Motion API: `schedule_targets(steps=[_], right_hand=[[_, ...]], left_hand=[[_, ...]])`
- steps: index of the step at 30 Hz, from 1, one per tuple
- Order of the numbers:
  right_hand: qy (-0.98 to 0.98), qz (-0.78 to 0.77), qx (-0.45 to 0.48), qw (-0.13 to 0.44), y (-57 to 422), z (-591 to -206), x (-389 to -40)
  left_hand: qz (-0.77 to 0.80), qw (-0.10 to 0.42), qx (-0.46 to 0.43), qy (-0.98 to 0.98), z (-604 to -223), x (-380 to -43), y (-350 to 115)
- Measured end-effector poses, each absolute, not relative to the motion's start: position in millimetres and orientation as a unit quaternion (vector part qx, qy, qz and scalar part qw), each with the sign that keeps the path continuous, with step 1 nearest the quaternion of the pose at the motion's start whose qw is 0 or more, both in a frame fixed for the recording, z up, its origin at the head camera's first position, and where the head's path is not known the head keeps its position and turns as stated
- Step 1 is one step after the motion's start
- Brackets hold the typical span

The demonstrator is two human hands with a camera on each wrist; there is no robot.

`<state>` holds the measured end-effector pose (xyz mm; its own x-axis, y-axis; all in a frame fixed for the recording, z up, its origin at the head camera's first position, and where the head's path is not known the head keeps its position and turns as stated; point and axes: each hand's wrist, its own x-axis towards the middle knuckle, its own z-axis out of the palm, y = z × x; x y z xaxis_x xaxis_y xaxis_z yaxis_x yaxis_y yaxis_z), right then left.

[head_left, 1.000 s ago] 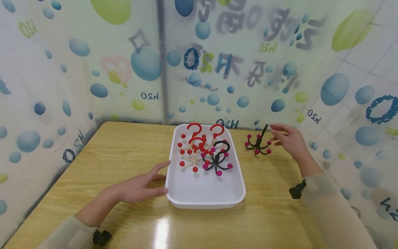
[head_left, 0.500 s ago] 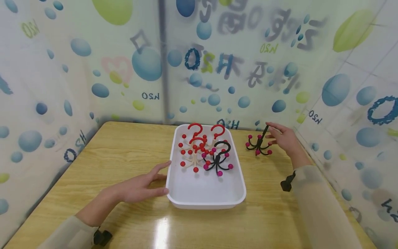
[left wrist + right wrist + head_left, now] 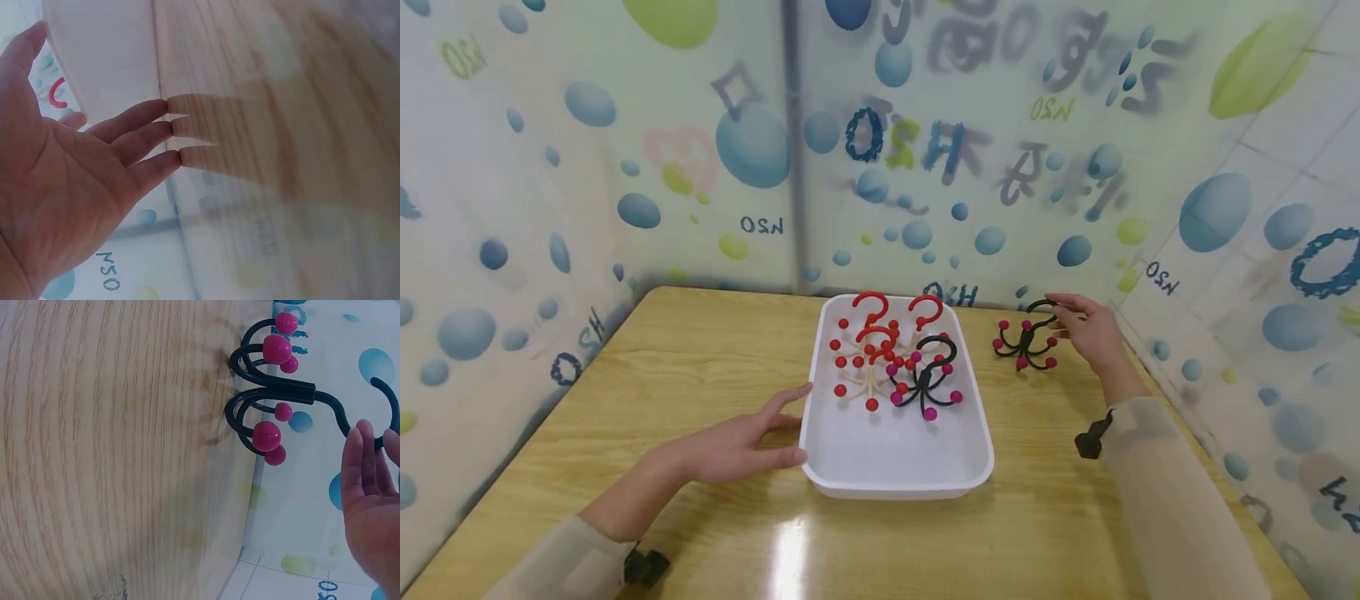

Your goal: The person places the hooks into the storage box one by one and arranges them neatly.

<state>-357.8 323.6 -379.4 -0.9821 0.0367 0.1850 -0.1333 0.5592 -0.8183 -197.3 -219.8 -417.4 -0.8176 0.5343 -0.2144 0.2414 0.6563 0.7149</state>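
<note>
A black multi-arm hanger with pink ball tips stands on the table, right of the white tray. My right hand pinches its top hook between thumb and fingers; in the right wrist view the hanger points its hook toward the palm, its curled arms down on the wood. With fingers spread and fairly straight, my left hand touches the tray's left side. The left wrist view has the palm beside the tray wall. Another black hanger sits inside the tray.
Several cream hangers with red hooks and red balls, one of them a front hanger, crowd the tray's far half. Beneath everything is a wooden table. A patterned wall rises behind its far edge, with others at both sides.
My right hand has moved slightly left onto the hanger's hook and turned it, so the hook shows its curve instead of its edge. My left hand stays at the tray.
</note>
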Motion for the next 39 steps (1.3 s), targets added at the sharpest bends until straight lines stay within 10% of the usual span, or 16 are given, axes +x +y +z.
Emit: schedule_targets(steps=[39], right_hand=[[-0.861, 0.497, 0.052, 0.096, 310, -344, -254]], left_hand=[[0.364, 0.201, 0.232, 0.880, -418, -196, -220]])
